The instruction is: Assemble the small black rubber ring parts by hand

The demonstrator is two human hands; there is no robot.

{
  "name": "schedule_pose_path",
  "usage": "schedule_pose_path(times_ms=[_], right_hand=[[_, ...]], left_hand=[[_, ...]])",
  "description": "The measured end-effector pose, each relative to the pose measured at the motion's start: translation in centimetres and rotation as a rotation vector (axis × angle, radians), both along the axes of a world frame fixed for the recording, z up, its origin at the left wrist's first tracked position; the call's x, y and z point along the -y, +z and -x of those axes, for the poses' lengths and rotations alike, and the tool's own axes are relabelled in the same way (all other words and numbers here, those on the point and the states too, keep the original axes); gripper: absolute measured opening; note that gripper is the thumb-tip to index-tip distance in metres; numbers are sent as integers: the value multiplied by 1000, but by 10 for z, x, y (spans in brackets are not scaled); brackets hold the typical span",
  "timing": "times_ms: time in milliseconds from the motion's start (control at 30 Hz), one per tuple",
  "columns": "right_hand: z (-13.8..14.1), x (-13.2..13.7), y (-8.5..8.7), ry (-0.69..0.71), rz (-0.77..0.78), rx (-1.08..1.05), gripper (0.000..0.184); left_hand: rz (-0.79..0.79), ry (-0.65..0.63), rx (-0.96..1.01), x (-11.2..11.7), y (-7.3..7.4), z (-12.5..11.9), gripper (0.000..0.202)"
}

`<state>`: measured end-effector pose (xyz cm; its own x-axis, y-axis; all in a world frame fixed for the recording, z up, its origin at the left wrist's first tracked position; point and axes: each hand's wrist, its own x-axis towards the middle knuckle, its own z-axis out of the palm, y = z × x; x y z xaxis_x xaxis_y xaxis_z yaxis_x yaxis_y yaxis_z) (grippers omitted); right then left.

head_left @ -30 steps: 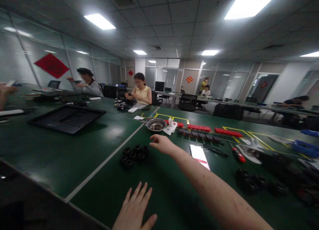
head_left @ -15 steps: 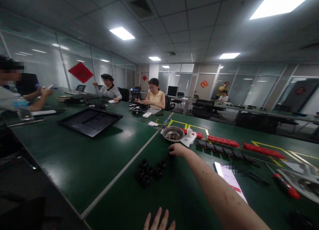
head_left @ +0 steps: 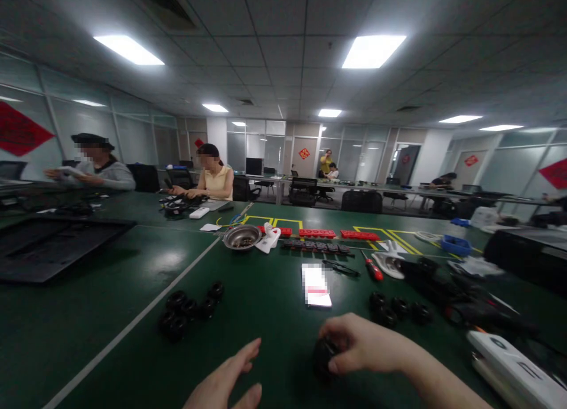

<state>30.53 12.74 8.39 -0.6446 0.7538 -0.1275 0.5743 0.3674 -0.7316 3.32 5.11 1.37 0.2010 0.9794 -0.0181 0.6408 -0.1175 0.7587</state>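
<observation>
Left hand (head_left: 224, 382) low at 6 o'clock, fingers spread, empty. At its 3 o'clock the right hand (head_left: 363, 347) curls its fingers round a small black wheel (head_left: 322, 357) low over the counter (head_left: 110, 291). The hold looks shallow: it could slip and roll toward the phone (head_left: 316, 286) at 12 o'clock. No writing is legible.

I count one black wheel (head_left: 322, 354) in my right hand (head_left: 361, 345). Six loose wheels (head_left: 190, 307) sit bunched at ten o'clock, and about four more tyres (head_left: 398, 307) at two o'clock. Toward twelve lie one steel bowl (head_left: 241, 236), one phone (head_left: 316, 283), one red-handled screwdriver (head_left: 372, 269) and three red strips (head_left: 316, 233).
</observation>
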Motion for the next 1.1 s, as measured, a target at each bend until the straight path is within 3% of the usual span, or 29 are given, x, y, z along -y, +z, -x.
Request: schedule_pose_path(times_ms=[100, 167, 233, 367, 433, 567, 667, 733, 833, 867, 933, 1033, 1100], right_hand=[[-3, 4, -1, -168, 149, -373, 18], [3, 2, -14, -265, 140, -437, 16], [13, -2, -31, -312, 72, -448, 14], [25, -8, -62, -446, -49, -407, 25], [27, -10, -71, -517, -75, -356, 29], [29, -11, -78, -548, -212, -148, 25], [30, -11, -76, -481, -331, 82, 22], [28, -11, -74, -380, -404, 172, 23], [22, -9, -70, -241, -472, 115, 29], [21, -8, -70, -243, -464, 44, 30], [20, -7, -71, -319, -352, -145, 30], [24, -9, -78, -434, 76, -349, 26], [26, -10, -83, -448, 275, -404, 29]], left_hand=[[-126, -48, 288, -13, 16, -49, 72], [-95, -119, 362, -24, 20, -81, 80], [-23, -117, 415, -35, 17, -106, 69], [114, 66, 558, -60, -4, -136, 61], [226, 216, 639, -73, -16, -143, 68], [316, 330, 794, -90, -32, -147, 57], [425, 364, 843, -94, -30, -144, 39], [614, 367, 793, -96, -25, -139, 38], [828, 320, 705, -97, -16, -130, 41], [810, 296, 695, -96, -13, -127, 42], [520, 233, 667, -93, -9, -122, 41], [-94, 97, 439, -87, -7, -116, 40], [-269, 36, 272, -84, -7, -114, 39]])
